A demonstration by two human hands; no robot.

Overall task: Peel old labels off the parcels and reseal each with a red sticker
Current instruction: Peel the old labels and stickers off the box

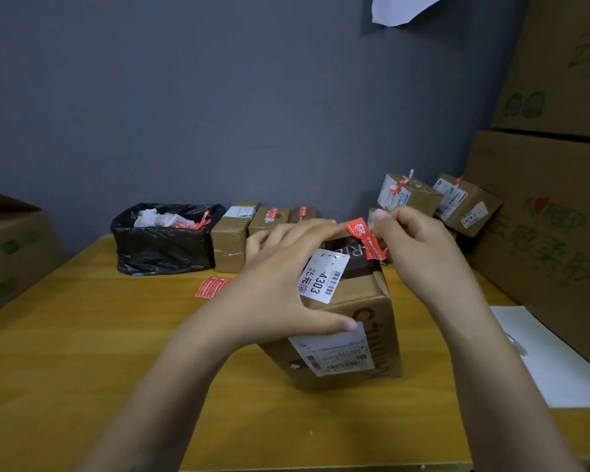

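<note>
Passage over tabletop (pixel 82 335) left of parcel (pixel 351 301); bin bag (pixel 164 247), small boxes (pixel 230 243) behind; cartons (pixel 542 233) wall right.

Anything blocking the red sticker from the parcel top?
Nothing visible. The right hand pinches the red sticker right over the far top edge of the parcel; the left hand has fingertips just left of it, and the white 4303 label lies nearer, clear of it.
</note>
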